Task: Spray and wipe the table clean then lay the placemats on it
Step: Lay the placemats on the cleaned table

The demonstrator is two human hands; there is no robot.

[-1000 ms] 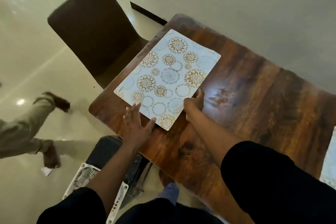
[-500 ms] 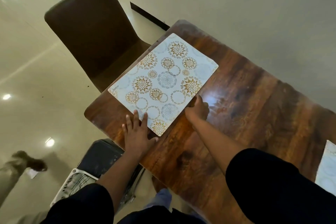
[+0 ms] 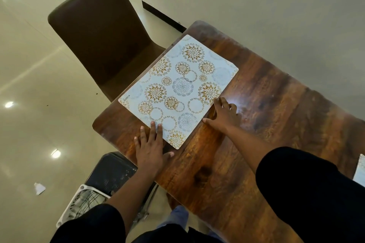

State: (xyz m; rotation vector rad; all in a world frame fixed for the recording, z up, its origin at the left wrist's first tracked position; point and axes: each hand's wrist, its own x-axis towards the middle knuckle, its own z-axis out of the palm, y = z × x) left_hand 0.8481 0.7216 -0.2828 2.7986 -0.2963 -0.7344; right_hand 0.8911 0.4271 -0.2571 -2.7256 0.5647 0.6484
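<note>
A pale placemat (image 3: 177,92) with gold and grey flower circles lies flat on the dark wooden table (image 3: 266,124), near its left end by the chair. My left hand (image 3: 151,150) rests flat on the table at the mat's near edge, with its fingertips on the mat. At the mat's right edge my right hand (image 3: 224,115) lies spread, fingertips touching the border. Neither hand grips anything. The corner of a second placemat (image 3: 359,170) shows at the right edge of the view.
A brown chair (image 3: 102,31) stands at the table's left end. A dark stool (image 3: 110,173) and a white basket with cloth (image 3: 83,201) sit on the floor below my left arm. A scrap of paper (image 3: 39,188) lies on the glossy floor. A wall runs behind the table.
The placemat has slid toward the chair edge and lies straighter. Both hands have flattened along its edges. The other person seen on the floor at left has gone out of view.
</note>
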